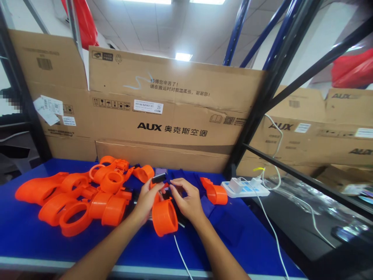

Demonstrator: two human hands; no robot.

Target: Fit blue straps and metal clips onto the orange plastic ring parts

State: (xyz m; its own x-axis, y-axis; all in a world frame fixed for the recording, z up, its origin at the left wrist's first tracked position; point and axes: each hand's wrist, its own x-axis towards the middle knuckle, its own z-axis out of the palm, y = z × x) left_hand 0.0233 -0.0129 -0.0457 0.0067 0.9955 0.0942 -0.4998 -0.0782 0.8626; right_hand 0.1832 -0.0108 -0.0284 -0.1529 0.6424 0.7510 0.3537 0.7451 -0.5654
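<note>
My left hand (pixel 146 199) is closed around the upper end of an orange plastic part, with a small black block (pixel 159 178) at its thumb and fingertips. The wide ring of that orange plastic part (pixel 164 218) hangs below, between my two wrists. My right hand (pixel 186 196) pinches beside the black block, fingers bent. A bit of dark blue shows at its fingertips, too small to name. To the left lies a heap of similar orange ringed parts (pixel 112 210). One more orange part (pixel 217 193) lies right of my right hand.
A white power strip (pixel 246 188) with plugs and cables sits at the right edge of the blue tabletop (pixel 116 249). Dark blue flat pieces (pixel 229 225) lie near my right forearm. Behind stands a cardboard wall (pixel 175 112), beside a black rack post (pixel 258 105).
</note>
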